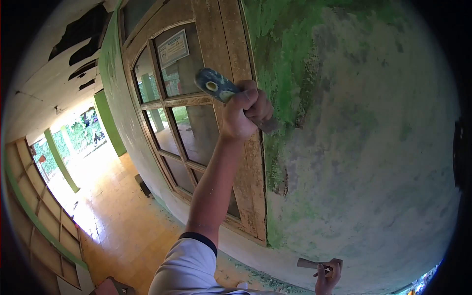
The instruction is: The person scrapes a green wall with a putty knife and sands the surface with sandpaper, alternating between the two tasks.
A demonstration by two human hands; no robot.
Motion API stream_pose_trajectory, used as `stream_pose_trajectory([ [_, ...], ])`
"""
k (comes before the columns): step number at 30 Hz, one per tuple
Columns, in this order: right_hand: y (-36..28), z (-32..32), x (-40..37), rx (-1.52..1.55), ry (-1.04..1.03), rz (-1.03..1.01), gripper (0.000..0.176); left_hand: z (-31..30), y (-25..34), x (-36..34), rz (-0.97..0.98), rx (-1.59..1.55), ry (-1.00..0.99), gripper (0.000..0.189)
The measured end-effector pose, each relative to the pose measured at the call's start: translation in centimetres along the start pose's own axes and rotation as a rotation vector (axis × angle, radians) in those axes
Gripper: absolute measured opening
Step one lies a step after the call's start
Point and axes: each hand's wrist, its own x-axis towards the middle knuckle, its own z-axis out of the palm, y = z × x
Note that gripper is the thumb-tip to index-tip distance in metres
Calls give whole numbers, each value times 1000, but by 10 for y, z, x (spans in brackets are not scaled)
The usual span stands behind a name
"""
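Observation:
My left hand point(247, 109) is closed around a paint scraper, its arm stretched up across the view. The scraper's worn blue handle point(210, 83), with a hole near its end, sticks out up and to the left. Its blade point(269, 126) meets the wall at a strip of green paint point(282, 73) beside the door frame; the exact contact is hard to see. Low on the right, my right hand point(330, 276) holds a second, flat scraper point(309, 263) between thumb and fingers. Its wider end points left, in front of the lower wall.
A wooden door point(196, 132) with glass panes and a paper sticker point(173, 47) stands left of the wall point(364, 137). Green paint flakes point(265, 280) lie along the wall's foot. A tiled floor point(142, 206) leads to a bright opening. The ceiling point(44, 64) has dark holes.

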Motion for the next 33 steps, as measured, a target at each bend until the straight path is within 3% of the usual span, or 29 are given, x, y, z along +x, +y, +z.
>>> stream_pose_trajectory([
  [2, -2, 0, -4, -15, -12, 26, 11, 0, -1, -4, -88, 74, -7, 32],
  [5, -9, -1, -5, 35, -8, 69, 11, -2, 6, 4, 1, 84, 66, 31],
  [10, -15, 6, -3, 55, 60, 65, 9, -6, 6, -5, -53, -2, 47, 32],
  [12, -3, 11, -9, 209, 53, 254, 12, 2, -2, -23, -109, -41, 45, 32],
  [13, 6, 9, -12, 137, -7, 213, 14, 7, -4, -37, -136, 2, 99, 31],
  [14, -6, 12, -7, 354, 39, 298, 17, 14, -10, -54, -175, 32, 149, 31],
  [16, 3, 13, -4, 407, 48, 283, 18, 35, -23, -116, -373, -171, 158, 27],
  [18, -6, 9, 7, 459, 45, 293, 14, 64, -41, -193, -684, 43, 185, 21],
  [20, -16, 14, 17, 513, 61, 319, 11, 112, -62, -252, -986, 212, 404, 12],
  [23, -27, 24, 28, 639, 95, 436, 9, 154, -87, -299, -959, 112, 425, 26],
  [25, -29, 32, 26, 723, 95, 537, 9, 169, -84, -313, -932, -261, 615, 36],
  [26, -26, 35, 25, 801, 137, 602, 9, 169, -81, -316, -904, -311, 585, 38],
  [31, -23, 48, 13, 855, 157, 689, 9, 184, -77, -336, -933, -74, 585, 34],
  [33, -20, 47, 3, 760, 62, 751, 9, 188, -78, -340, -947, -81, 763, 26],
])
